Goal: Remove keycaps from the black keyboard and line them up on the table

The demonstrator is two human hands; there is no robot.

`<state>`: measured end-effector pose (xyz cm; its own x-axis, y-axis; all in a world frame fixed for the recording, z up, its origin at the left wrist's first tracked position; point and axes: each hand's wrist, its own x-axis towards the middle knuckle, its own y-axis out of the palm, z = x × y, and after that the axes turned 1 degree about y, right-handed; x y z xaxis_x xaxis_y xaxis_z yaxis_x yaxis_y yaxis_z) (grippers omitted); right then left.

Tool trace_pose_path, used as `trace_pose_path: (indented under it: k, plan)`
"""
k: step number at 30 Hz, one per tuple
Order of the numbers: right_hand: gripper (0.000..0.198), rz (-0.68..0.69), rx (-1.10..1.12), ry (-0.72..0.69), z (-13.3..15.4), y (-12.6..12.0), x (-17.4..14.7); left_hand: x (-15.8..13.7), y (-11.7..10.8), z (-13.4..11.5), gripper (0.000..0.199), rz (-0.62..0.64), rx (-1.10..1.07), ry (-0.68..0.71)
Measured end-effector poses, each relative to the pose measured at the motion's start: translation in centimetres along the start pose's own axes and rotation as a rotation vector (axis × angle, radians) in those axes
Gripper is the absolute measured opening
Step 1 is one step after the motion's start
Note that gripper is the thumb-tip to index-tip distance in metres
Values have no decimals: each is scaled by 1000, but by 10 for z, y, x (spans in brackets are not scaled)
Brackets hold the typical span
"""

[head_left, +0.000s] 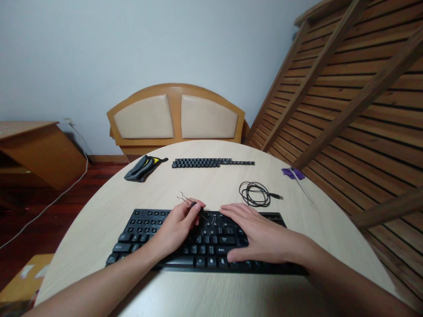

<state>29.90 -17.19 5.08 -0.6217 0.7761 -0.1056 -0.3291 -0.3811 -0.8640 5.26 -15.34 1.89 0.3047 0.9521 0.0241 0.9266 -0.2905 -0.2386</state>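
Observation:
A black keyboard (pixel 178 261) lies on the round table in front of me. Its upper left rows show bare switch sockets, while lower rows and the right part keep their caps. My left hand (pixel 178 225) is closed around a keycap puller (pixel 197 208) with a dark handle. Wire prongs stick out at both ends of it, one pair pointing down at keys right of the keyboard's middle. My right hand (pixel 256 229) rests spread over the keyboard's right part, fingers stretched and thumb near the lower row, covering many keys there.
Behind the keyboard, loose black keycaps (pixel 198 163) stand in rows. A black and yellow pouch (pixel 142 171) lies at left. A coiled USB cable (pixel 254 194) sits behind my right hand, and a purple cloth (pixel 291 173) with a whitish stick lies far right. Wooden slats lean at right.

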Motion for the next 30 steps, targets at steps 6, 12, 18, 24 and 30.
trace_pose_path:
  k: [6, 12, 18, 24, 30]
  plan:
    - [111, 38, 39, 14, -2, 12, 3, -4, -1, -4, 34, -10, 62, 17]
    - [112, -21, 30, 2, 2, 23, 10, -12, -2, -11, 33, -39, 180, 84]
    - [111, -34, 6, 3, 5, 25, 11, -12, 0, -12, 35, -46, 273, 77]
    - [108, -36, 6, 0, 6, 23, 11, -10, 0, -12, 29, -60, 286, 82]
    - [96, -49, -4, -21, 8, 23, 11, -12, 1, -9, 20, -76, 242, 73]
